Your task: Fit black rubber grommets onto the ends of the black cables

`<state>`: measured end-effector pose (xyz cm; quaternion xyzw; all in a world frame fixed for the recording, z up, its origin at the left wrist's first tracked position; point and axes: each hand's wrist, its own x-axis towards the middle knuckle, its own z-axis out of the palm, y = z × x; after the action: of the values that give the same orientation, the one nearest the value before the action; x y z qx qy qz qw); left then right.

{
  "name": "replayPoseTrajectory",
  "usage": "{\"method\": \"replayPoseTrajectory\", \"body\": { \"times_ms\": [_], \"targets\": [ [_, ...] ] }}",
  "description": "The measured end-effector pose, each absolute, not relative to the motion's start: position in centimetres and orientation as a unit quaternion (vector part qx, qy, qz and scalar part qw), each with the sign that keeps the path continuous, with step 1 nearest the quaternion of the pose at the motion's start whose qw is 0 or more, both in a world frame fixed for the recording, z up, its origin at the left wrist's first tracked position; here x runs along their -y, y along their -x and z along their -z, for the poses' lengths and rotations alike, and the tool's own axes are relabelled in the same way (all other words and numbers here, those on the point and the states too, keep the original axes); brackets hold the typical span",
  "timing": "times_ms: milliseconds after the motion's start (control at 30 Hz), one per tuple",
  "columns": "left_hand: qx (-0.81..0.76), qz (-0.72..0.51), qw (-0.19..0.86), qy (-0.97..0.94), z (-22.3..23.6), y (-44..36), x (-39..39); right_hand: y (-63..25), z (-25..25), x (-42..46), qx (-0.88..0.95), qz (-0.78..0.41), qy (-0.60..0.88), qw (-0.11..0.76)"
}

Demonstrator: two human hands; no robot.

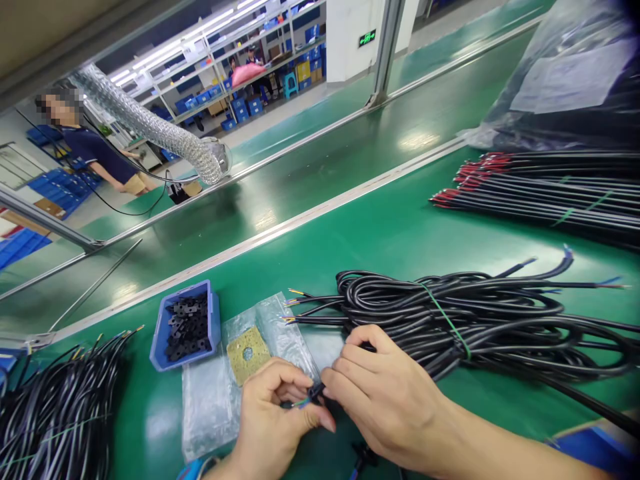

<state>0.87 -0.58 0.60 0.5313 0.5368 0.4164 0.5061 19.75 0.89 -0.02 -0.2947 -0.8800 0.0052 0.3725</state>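
My left hand (273,413) pinches a small black part (316,392) between thumb and forefinger, with short green and blue wire ends (301,403) sticking out toward the palm. From the other side, the fingertips of my right hand (387,387) close on the same part. Something black also shows between the right hand's knuckles, partly hidden. Below that hand lies another black piece with a blue wire (364,456). A yellow sponge (241,353) with a hole rests on clear plastic bags (210,403) just behind my left hand.
A blue bin (214,320) holds small black plastic pieces. Tied black cables (400,300) lie behind my right hand, more cables (65,400) at left. Red-tipped cables (540,193) and a plastic-wrapped bundle (560,87) sit far right. A person (100,147) stands beyond the silver duct (150,123).
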Motion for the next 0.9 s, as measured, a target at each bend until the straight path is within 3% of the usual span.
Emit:
{"method": "replayPoseTrajectory", "body": {
  "times_ms": [200,500,900],
  "targets": [
    [-0.513,-0.418,0.423,-0.618,-0.6,-1.1,0.4,-20.1,-0.3,-1.0,0.893,0.002,0.291,0.345],
    [-0.496,-0.416,0.408,-0.644,-0.1,-1.1,-1.1,-20.6,-0.3,-1.8,0.891,0.081,0.313,0.318],
    [-0.489,-0.381,0.412,-0.668,-0.2,-1.3,-0.8,-21.1,-0.6,-1.7,0.903,0.042,0.300,0.306]
  ]
}}
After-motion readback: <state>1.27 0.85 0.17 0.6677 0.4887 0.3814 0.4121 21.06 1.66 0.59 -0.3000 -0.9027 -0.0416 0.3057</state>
